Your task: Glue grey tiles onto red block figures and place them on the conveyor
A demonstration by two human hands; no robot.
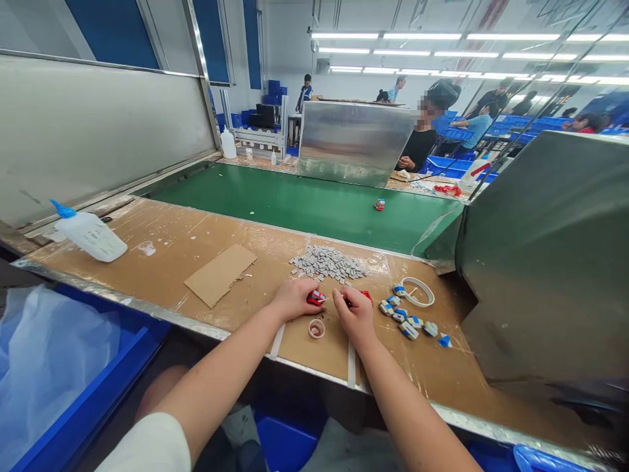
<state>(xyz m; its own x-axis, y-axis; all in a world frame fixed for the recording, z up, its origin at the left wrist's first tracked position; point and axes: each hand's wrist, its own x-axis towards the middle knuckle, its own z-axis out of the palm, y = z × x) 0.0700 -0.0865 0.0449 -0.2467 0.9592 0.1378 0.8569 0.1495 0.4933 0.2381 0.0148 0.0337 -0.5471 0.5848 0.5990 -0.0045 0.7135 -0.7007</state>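
Note:
My left hand [295,299] is closed on a small red toy car [316,297] with a bit of blue and white on it. In my right hand [356,316], the fingers pinch a thin pale stick [329,299] whose end reaches to the toy car. A red part [366,295] shows just beyond the right hand; whether the hand touches it I cannot tell. Below and between the hands stands a small clear cup [316,328] with a little dark reddish stuff in it. Just past the hands lies a pile of small grey pieces [330,262].
Right of my hands are several small blue-and-white toy pieces [409,330] and a tape ring [418,292]. Cardboard [219,274] and a white bottle [91,235] lie left. Beyond runs a green belt [275,196] carrying a small red-and-blue toy [379,204]. A co-worker [422,141] sits across.

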